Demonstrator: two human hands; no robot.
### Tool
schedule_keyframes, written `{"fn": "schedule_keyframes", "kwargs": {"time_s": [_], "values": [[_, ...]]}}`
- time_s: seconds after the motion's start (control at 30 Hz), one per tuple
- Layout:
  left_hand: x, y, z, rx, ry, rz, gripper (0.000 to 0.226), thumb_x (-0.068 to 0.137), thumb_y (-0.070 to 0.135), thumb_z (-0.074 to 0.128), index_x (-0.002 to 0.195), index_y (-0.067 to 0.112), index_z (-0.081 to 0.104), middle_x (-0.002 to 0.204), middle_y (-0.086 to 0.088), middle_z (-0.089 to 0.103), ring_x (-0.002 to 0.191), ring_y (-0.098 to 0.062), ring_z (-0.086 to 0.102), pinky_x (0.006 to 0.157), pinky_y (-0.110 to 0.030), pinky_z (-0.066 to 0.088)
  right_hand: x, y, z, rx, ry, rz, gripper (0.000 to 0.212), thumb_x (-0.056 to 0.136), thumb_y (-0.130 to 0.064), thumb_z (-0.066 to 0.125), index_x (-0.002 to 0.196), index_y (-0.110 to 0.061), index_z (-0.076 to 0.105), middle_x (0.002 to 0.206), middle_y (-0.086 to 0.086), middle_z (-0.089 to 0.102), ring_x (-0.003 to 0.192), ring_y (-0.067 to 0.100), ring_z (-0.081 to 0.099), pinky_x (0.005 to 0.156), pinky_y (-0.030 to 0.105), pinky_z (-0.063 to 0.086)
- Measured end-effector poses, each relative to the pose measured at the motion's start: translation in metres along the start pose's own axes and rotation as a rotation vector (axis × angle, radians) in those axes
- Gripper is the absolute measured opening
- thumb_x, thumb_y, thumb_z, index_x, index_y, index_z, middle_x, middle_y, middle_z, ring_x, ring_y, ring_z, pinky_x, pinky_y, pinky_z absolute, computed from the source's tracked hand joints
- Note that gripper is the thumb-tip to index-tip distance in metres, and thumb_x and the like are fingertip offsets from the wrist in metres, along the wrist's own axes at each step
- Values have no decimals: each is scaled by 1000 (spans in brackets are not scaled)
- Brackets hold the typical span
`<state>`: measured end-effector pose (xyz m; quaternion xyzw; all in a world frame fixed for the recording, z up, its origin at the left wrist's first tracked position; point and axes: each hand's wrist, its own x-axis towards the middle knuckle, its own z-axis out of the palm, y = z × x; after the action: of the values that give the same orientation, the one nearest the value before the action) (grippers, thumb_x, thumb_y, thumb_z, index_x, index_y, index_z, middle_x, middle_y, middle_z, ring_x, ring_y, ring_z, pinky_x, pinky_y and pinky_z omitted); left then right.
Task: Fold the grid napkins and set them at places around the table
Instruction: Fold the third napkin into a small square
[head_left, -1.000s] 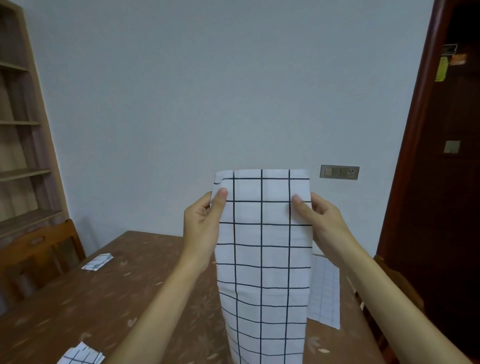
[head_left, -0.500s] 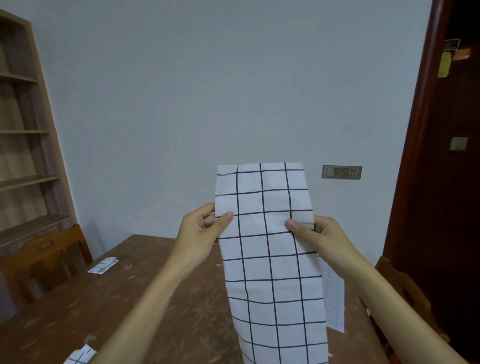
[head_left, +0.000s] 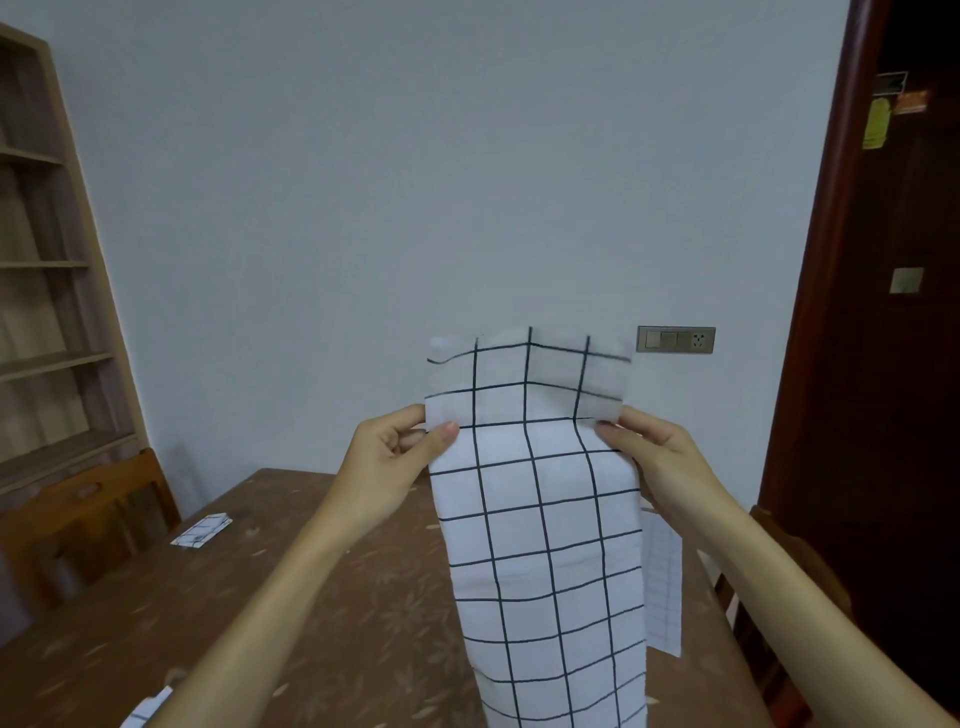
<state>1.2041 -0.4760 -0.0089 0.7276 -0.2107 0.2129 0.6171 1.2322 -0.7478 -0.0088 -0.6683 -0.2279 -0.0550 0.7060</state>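
I hold a white napkin with a black grid up in the air in front of me, as a long narrow strip hanging down past the frame's bottom. My left hand pinches its left edge and my right hand pinches its right edge, both about two squares below the top. The top part stands up above my fingers and looks blurred. A folded grid napkin lies at the table's far left edge. Another folded one shows at the near left, partly cut off.
The brown patterned table lies below. A flat grid cloth lies on its right side, partly behind the held napkin. A wooden chair and shelf stand at left; a dark door and another chair at right.
My hands have slid down the napkin's edges from near the top, so more cloth now stands above my fingers. The view has shifted slightly.
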Motion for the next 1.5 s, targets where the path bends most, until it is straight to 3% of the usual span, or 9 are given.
{"fn": "schedule_keyframes", "kwargs": {"time_s": [0.07, 0.23, 0.4, 0.57, 0.7, 1.03, 1.23, 1.37, 1.5], "values": [[0, -1, -2, -1, 17, -16, 28, 95, 6, 63, 67, 7, 64, 59, 11, 62, 53, -3, 55, 55, -20, 44, 1, 0, -2, 14, 31, 20, 35, 98, -4, 54, 82, -20, 81, 88, -2, 77, 75, 14, 68, 58, 19, 53], [1, 0, -9, -117, 75, -44, 34, 93, -11, 56, 84, 10, 80, 89, -3, 78, 76, -12, 72, 65, -17, 55, 3, 9, -4, 18, 61, 90, 38, 95, -4, 46, 72, -21, 71, 82, 4, 60, 76, 28, 43, 56, 30, 30], [-1, -3, -6, -81, 87, -38, 38, 97, -8, 48, 84, 7, 80, 91, -5, 77, 82, -13, 68, 71, -20, 55, -1, 8, 3, 108, 43, 130, 40, 97, -13, 39, 75, -17, 72, 82, 1, 65, 76, 21, 55, 59, 30, 41], [-4, -4, 2, -9, 141, 33, 17, 86, 0, 73, 93, 13, 79, 90, 4, 79, 77, -10, 67, 72, -19, 56, -2, 9, 3, -5, 73, 153, 41, 97, -54, 47, 111, -27, 75, 90, -1, 78, 73, 25, 68, 70, 35, 54], [0, -5, 4, -12, 168, 58, 21, 82, -1, 76, 97, 14, 77, 90, 9, 77, 73, -12, 63, 74, -21, 54, -3, 18, -1, -36, 15, 92, 57, 78, -38, 81, 131, -35, 59, 115, 9, 75, 104, 29, 72, 101, 56, 51], [-2, -5, 12, -159, 43, -131, 53, 84, 17, 73, 133, 20, 54, 101, -7, 79, 93, -18, 76, 78, -26, 59, -8, 18, 6, 19, 96, 22, 32, 85, -5, 74, 116, -11, 71, 104, 10, 78, 97, 28, 75, 86, 37, 61], [-6, -23, 15, -70, -78, -204, 30, 90, 7, 70, 120, 8, 65, 103, -11, 78, 96, -28, 76, 86, -44, 61, -3, 16, 3, 58, 146, -24, 25, 83, -9, 76, 108, -9, 73, 98, 10, 79, 90, 26, 76, 75, 32, 62], [-2, -23, 14, -96, -43, -153, 24, 90, 4, 69, 114, 4, 70, 105, -10, 78, 99, -26, 75, 86, -37, 61, -2, 15, 0, -3, 57, 10, 18, 87, -7, 73, 103, -13, 72, 76, -8, 77, 59, -2, 67, 52, 7, 46], [-1, -21, 12, -93, 3, -101, 19, 90, 4, 69, 108, 4, 72, 102, -10, 78, 97, -25, 75, 82, -29, 60, -1, 22, -4, -79, 16, 58, 15, 80, -9, 79, 92, -16, 75, 80, -1, 79, 76, 12, 73, 64, 18, 55]]}}
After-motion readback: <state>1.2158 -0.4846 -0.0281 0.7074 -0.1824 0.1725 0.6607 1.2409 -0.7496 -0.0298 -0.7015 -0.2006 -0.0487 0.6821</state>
